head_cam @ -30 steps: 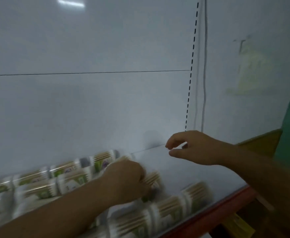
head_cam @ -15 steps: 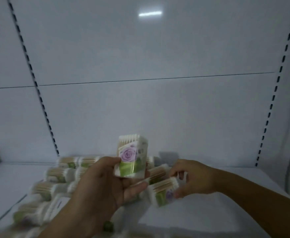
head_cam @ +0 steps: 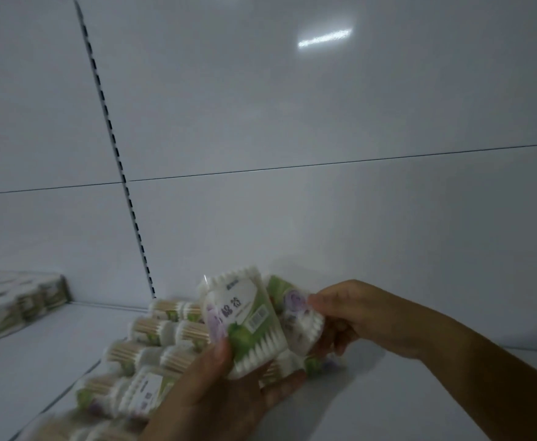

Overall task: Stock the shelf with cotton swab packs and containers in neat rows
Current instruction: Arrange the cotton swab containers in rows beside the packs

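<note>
My left hand (head_cam: pixel 216 399) holds a cotton swab pack (head_cam: pixel 245 323) with a white-and-green label, raised above the shelf and tilted, thumb on its lower front. My right hand (head_cam: pixel 353 316) pinches a second swab pack (head_cam: pixel 296 316) with a purple flower, just behind and right of the first. Below them, several swab packs (head_cam: pixel 152 348) lie in rows on the white shelf (head_cam: pixel 388 399), running from the back wall toward the front left.
A block of stacked packs (head_cam: pixel 12 303) sits at the far left on the neighbouring shelf section. The white back panel (head_cam: pixel 292 122) carries a slotted upright (head_cam: pixel 117 160). Bare shelf surface shows to the right of the rows.
The view swung right to left across the shelf. My left hand lifted a pack out of the rows and turned it; my right hand took up a second pack and brought it beside the first.
</note>
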The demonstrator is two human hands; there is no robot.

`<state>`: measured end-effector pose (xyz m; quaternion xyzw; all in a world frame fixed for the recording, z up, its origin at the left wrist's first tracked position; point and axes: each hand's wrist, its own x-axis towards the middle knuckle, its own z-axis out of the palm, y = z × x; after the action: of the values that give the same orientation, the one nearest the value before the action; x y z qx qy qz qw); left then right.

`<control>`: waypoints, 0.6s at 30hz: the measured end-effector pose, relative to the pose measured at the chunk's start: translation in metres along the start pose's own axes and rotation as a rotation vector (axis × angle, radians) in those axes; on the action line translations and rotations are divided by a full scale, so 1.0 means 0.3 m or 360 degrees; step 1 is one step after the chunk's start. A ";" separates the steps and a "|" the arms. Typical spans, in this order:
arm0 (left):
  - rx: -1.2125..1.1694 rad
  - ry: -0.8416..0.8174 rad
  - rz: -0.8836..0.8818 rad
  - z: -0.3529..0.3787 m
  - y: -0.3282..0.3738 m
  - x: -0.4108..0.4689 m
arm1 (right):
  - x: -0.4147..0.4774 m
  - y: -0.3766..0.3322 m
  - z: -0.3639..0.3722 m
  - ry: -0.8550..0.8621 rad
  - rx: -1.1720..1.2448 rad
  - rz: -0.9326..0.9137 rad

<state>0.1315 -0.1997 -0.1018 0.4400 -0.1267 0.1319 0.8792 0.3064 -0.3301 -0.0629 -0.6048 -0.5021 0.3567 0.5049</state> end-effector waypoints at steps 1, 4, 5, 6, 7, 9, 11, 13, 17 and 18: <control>0.0010 0.0110 0.0079 -0.010 -0.004 -0.006 | 0.000 -0.001 0.012 -0.0012 -0.0021 -0.0010; -0.0146 0.0204 -0.0026 -0.024 -0.009 -0.015 | -0.005 -0.005 0.036 -0.0049 -0.0144 -0.0036; -0.0195 0.0176 -0.0026 -0.031 -0.011 -0.013 | -0.007 -0.007 0.036 -0.0039 -0.0173 -0.0046; -0.0242 0.0138 -0.0019 -0.040 -0.011 -0.011 | -0.007 -0.006 0.030 0.0005 -0.0205 -0.0067; -0.0297 0.0110 -0.0027 -0.053 -0.013 -0.009 | -0.005 0.001 0.014 0.0102 -0.0290 -0.0098; -0.0460 0.0048 -0.0062 -0.085 -0.019 -0.011 | 0.003 0.038 -0.042 0.0416 -0.0668 -0.0127; -0.0600 -0.0022 -0.0082 -0.114 -0.022 -0.019 | 0.006 0.089 -0.098 0.0556 -0.1233 0.0055; -0.0623 -0.0051 -0.0069 -0.131 -0.015 -0.026 | 0.012 0.143 -0.115 0.0360 -0.1465 0.0255; -0.0496 -0.0080 -0.0032 -0.138 0.005 -0.016 | 0.033 0.196 -0.106 0.0268 -0.1459 0.0225; -0.0495 -0.0101 -0.0030 -0.138 0.013 -0.018 | 0.030 0.187 -0.117 0.0269 -0.1439 0.0222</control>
<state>0.1295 -0.1647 -0.1250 0.3037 -0.1692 0.0883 0.9335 0.3553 -0.3296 -0.1084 -0.8234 -0.5225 0.0848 0.2044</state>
